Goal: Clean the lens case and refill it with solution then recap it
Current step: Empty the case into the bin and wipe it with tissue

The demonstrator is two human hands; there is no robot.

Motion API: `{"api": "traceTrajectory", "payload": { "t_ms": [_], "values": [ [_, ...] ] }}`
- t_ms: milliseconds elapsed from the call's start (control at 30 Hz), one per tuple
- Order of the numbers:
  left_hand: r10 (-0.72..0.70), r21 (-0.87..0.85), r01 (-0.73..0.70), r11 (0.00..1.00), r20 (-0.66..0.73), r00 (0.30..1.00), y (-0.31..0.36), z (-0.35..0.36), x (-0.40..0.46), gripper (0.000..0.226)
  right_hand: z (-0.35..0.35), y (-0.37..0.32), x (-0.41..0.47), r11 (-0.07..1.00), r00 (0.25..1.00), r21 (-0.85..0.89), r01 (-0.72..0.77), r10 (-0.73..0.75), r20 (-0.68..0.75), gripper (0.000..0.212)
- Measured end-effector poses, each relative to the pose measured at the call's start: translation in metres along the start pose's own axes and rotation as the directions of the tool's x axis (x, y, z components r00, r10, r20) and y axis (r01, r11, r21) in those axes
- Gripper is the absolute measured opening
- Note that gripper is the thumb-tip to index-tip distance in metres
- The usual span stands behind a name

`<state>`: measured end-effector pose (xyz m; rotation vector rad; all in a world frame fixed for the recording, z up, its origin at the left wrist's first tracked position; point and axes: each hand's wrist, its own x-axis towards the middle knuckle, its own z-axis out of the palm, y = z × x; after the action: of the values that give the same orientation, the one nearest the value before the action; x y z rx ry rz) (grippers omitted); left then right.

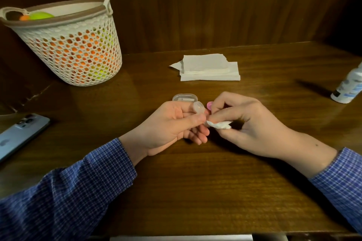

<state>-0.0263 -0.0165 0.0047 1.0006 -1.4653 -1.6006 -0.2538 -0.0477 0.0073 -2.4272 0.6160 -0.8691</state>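
My left hand [170, 123] pinches a small clear lens case [198, 108] between thumb and fingers, just above the wooden table [195, 182]. My right hand [248, 121] holds a crumpled white tissue piece [219, 124] whose tip meets the left thumb by the case. A pink cap [209, 105] peeks out between the two hands, partly hidden by my right fingers. A clear plastic box [184, 97] lies on the table just behind the left hand. The white solution bottle [348, 86] stands at the far right edge.
A stack of white tissues [209, 68] lies at the back centre. A white mesh basket [72, 45] with orange and green balls stands at the back left. A blue phone [19, 133] lies face down at the left edge. Dark wood panelling rises behind.
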Motion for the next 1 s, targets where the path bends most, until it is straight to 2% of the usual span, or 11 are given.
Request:
{"api": "traceTrajectory", "payload": {
  "t_ms": [67, 167, 233, 333, 433, 500, 600, 667, 767, 900, 1000],
  "values": [
    [0.012, 0.034, -0.012, 0.999, -0.011, 1.0, -0.001, 0.0, 0.0, 0.037, -0.001, -0.002, 0.001, 0.999, 1.0, 0.026, -0.021, 0.02, 0.017, 0.015],
    [0.02, 0.103, -0.018, 0.995, -0.015, 1.0, -0.002, 0.0, -0.001, 0.021, 0.0, -0.006, 0.002, 0.995, 0.997, 0.054, -0.08, 0.079, 0.02, 0.015],
    [0.019, 0.134, -0.019, 0.991, 0.003, 1.0, -0.001, 0.001, -0.002, 0.02, -0.007, -0.006, 0.005, 0.983, 0.986, 0.1, -0.152, 0.144, 0.09, 0.013],
    [0.018, 0.137, -0.022, 0.99, 0.032, 0.999, 0.0, 0.001, -0.002, 0.019, -0.023, -0.004, 0.008, 0.932, 0.952, 0.264, -0.247, 0.182, 0.246, 0.014],
    [0.01, 0.042, -0.012, 0.999, 0.046, 0.999, 0.002, -0.001, -0.001, 0.019, -0.025, -0.003, 0.008, 0.869, 0.962, 0.422, -0.259, 0.195, 0.189, 0.015],
    [0.01, 0.024, -0.011, 1.0, 0.047, 0.999, 0.002, -0.001, -0.001, 0.017, -0.022, -0.002, 0.007, 0.911, 0.98, 0.363, -0.194, 0.192, 0.043, 0.01],
    [0.003, -0.021, -0.002, 1.0, 0.043, 0.999, 0.002, -0.001, 0.001, 0.017, -0.017, -0.002, 0.005, 0.984, 0.989, 0.162, -0.08, 0.099, -0.109, 0.013],
    [-0.001, -0.044, 0.002, 0.999, 0.037, 0.999, 0.001, -0.002, 0.002, 0.025, -0.012, -0.003, 0.004, 0.998, 0.993, 0.061, -0.031, 0.037, -0.113, 0.015],
    [-0.001, -0.041, 0.001, 0.999, 0.017, 1.0, 0.001, -0.001, 0.003, 0.037, -0.005, -0.003, 0.002, 1.0, 0.993, 0.004, -0.011, 0.011, -0.118, 0.016],
    [-0.007, -0.017, 0.007, 1.0, 0.022, 1.0, 0.001, 0.0, 0.002, 0.032, -0.002, -0.005, 0.002, 1.0, 0.987, -0.002, -0.001, 0.001, -0.161, 0.015],
    [-0.02, -0.004, 0.021, 1.0, 0.024, 0.999, 0.002, 0.0, 0.002, 0.037, -0.002, -0.006, 0.002, 1.0, 0.985, -0.023, 0.014, -0.017, -0.172, 0.014]
  ]
}}
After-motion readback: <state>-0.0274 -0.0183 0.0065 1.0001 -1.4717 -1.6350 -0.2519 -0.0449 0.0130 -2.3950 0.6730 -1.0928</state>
